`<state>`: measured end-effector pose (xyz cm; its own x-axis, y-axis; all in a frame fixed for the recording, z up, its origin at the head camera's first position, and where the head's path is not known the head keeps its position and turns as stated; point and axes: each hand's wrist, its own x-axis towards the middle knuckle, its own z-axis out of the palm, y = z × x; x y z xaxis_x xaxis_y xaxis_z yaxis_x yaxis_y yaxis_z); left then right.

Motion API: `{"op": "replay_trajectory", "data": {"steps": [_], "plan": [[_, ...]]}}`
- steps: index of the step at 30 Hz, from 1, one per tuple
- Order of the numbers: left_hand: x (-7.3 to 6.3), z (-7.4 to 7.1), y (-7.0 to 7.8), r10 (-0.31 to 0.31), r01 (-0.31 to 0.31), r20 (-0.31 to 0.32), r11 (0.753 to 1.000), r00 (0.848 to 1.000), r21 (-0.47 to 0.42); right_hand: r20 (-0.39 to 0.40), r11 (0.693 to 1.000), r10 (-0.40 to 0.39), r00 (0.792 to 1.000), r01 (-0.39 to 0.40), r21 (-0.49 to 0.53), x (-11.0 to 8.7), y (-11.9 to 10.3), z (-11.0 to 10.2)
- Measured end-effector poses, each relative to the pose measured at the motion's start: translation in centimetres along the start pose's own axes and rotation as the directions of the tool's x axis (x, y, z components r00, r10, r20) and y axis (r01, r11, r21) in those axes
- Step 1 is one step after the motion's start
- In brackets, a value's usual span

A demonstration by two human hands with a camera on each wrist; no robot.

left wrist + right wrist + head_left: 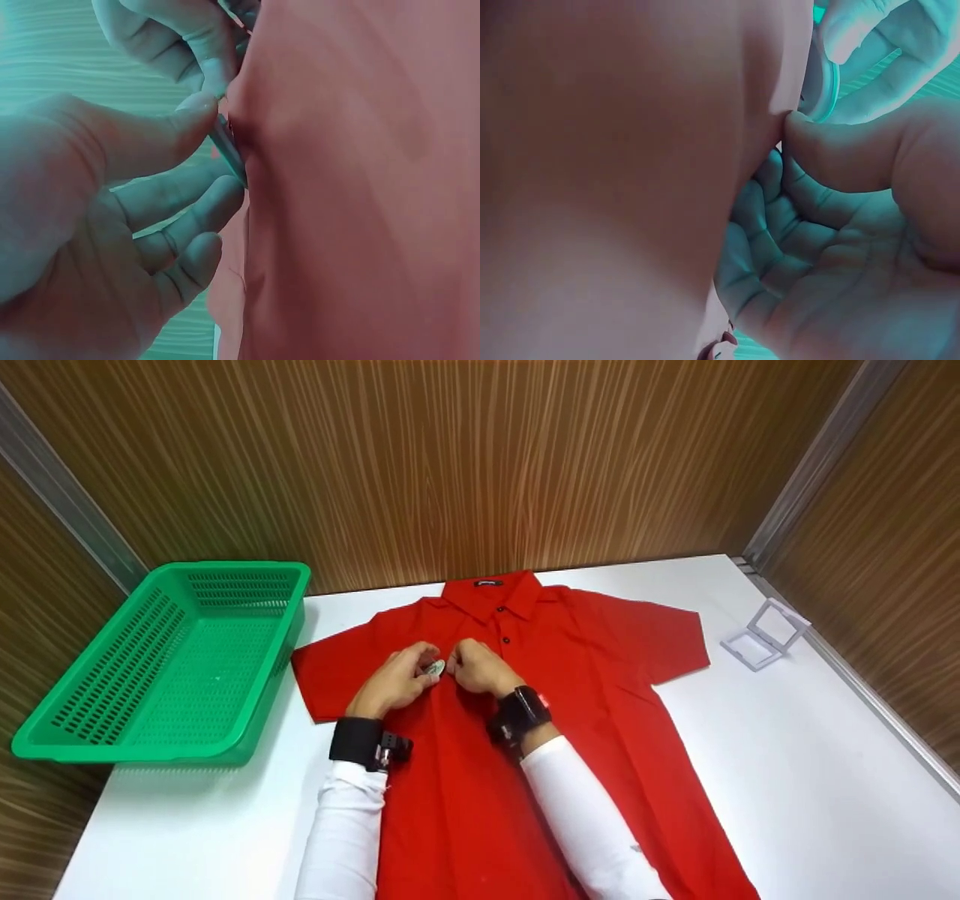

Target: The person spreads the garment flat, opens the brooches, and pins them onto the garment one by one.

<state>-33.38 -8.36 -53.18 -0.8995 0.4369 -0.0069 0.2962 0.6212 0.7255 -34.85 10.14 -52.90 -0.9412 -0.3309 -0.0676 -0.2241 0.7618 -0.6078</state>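
A red short-sleeved shirt (517,780) lies spread on the white table, collar at the far side. On its chest, left of the button strip, my left hand (391,681) pinches a small round badge (435,667) between thumb and fingers. The left wrist view shows this badge (231,154) nearly edge-on against the cloth. Just to the right, my right hand (480,666) has its fingers curled and pinches a fold of the shirt (630,180) beside the badge's rim (829,90). Whether a pin passes through the cloth is hidden.
A green plastic basket (259,716) with slotted sides stands at the table's left. Toward the right edge, a small clear display case (752,649) sits with its lid raised. A wood-patterned panel (420,472) rises behind the table (817,780).
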Motion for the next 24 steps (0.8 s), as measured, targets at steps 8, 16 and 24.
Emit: {"op": "replay_trajectory", "data": {"steps": [8, 16, 24], "plan": [[0.15, 0.27, 0.23, 0.001, -0.001, -0.004, 0.999, 1.0, -0.034, 0.009, 1.0, -0.01, 1.0, 0.009, 0.016, -0.1, 0.12, 0.0], [0.36, 0.54, -0.11, 0.0, -0.001, -0.012, 0.997, 1.0, -0.081, 0.022, 0.999, -0.004, 1.0, 0.003, 0.039, -0.16, 0.17, -0.03], [0.36, 0.61, -0.42, 0.01, -0.011, -0.009, 0.991, 1.0, -0.133, 0.033, 0.997, 0.004, 0.999, -0.006, 0.072, -0.1, 0.39, -0.03]]}}
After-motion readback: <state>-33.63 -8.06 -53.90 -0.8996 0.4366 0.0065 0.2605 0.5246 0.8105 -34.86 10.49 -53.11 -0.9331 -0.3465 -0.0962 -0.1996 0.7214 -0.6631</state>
